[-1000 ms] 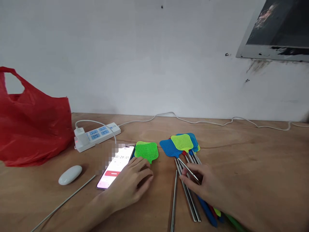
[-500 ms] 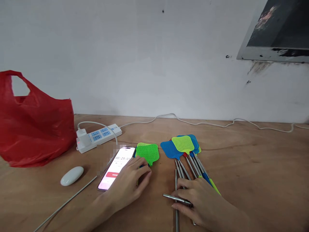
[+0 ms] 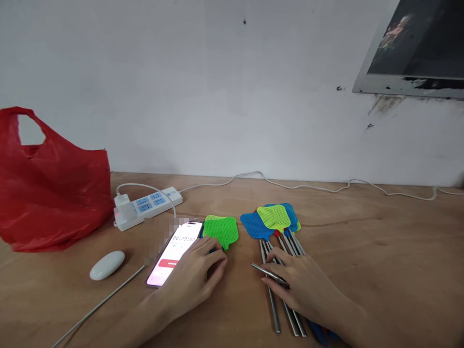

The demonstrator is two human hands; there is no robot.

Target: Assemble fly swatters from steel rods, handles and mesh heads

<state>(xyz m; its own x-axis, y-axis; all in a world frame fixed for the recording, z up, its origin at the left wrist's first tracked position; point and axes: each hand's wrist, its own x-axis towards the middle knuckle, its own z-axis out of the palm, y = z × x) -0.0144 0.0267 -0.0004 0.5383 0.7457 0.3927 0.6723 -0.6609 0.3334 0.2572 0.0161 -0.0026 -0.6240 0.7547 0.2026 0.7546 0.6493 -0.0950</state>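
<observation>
My left hand [image 3: 197,273] rests on the table beside a lit phone [image 3: 174,258]. Its fingers are curled, the tips coming close together below a bright green fly swatter head [image 3: 223,230]; what they hold, if anything, is hidden. My right hand [image 3: 295,278] pinches a short metal rod [image 3: 270,274] between thumb and fingers, tilted above the table. Beneath that hand lie several silver metal rods [image 3: 273,309], fanned toward me. Beyond them a pile of swatter heads overlaps, a blue one [image 3: 253,224] and a yellow-green one [image 3: 274,217] among them. Blue handle parts [image 3: 317,333] show partly under my right wrist.
A red plastic bag [image 3: 54,193] stands at the left. Near it are a white power strip [image 3: 148,208] with a plugged-in charger and a white oval object [image 3: 108,265]. A white cable [image 3: 311,187] runs along the wall, and a grey cord [image 3: 97,307] crosses the front left.
My right hand has moved slightly up and away with the short rod. The upright-lying rod beside it now slants among the others, and more rod ends show. My left hand stays put.
</observation>
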